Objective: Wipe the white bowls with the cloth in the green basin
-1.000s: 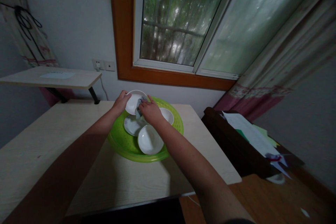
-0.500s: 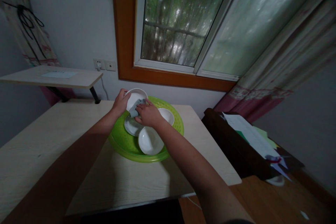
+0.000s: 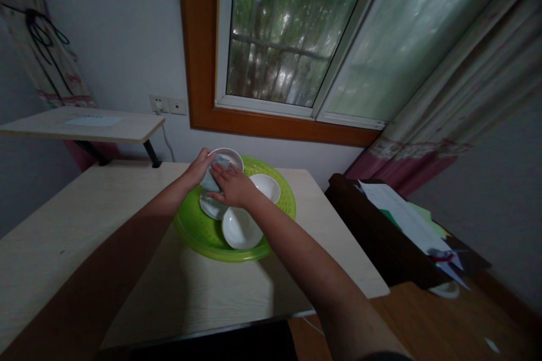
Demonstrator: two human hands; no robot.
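Observation:
My left hand (image 3: 200, 169) grips a white bowl (image 3: 232, 158) by its left rim, tilted above a round green plastic basket (image 3: 237, 255). A grey-blue cloth (image 3: 210, 180) lies against the bowl, and my right hand (image 3: 231, 183) presses it there with fingers spread fairly flat. Part of the bowl is hidden behind the cloth and fingers. Inside the basket sit another white bowl (image 3: 242, 229) at the front, a white bowl (image 3: 267, 187) at the right, and a white dish (image 3: 210, 207) at the left, partly covered by the cloth and my right hand.
The basket stands on a pale wooden table (image 3: 105, 203). A raised wooden shelf (image 3: 139, 131) on black legs is at the back left, near wall sockets (image 3: 168, 105). Beyond is a window (image 3: 279, 56). Papers (image 3: 398, 220) lie on a dark brown piece of furniture at right.
The held bowl has shifted slightly right and down. The cloth now lies more spread out over its left side, and my right hand's fingers are flatter on it.

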